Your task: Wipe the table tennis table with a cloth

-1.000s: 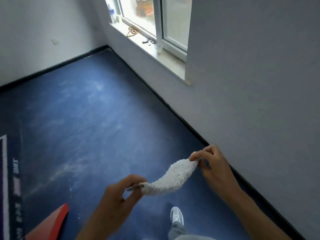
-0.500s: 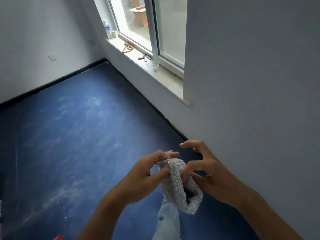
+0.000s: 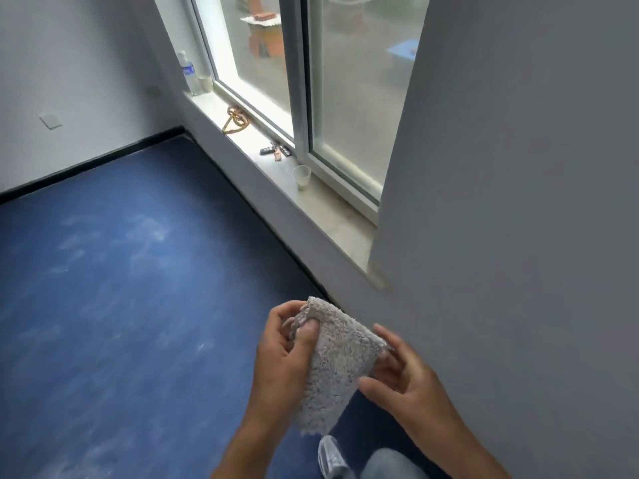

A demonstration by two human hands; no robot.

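Observation:
A fluffy grey-white cloth (image 3: 332, 368) hangs folded in front of me, above the blue floor. My left hand (image 3: 287, 354) grips its upper left corner, thumb curled over the fabric. My right hand (image 3: 404, 378) touches the cloth's right edge, with the thumb against its lower part and the fingers behind it; whether it pinches the fabric is unclear. No table tennis table shows in this view.
A grey wall (image 3: 518, 236) stands close on my right. The window sill (image 3: 287, 174) carries a plastic cup (image 3: 302, 176), keys (image 3: 275, 151), a coiled rope (image 3: 235, 118) and a bottle (image 3: 188, 74). Dusty blue floor (image 3: 121, 288) stretches left. My shoe (image 3: 332, 456) is below.
The cloth went from stretched out between both hands to bunched, and now hangs folded flat. My view has turned up and right toward the window; the table edge at left left the frame.

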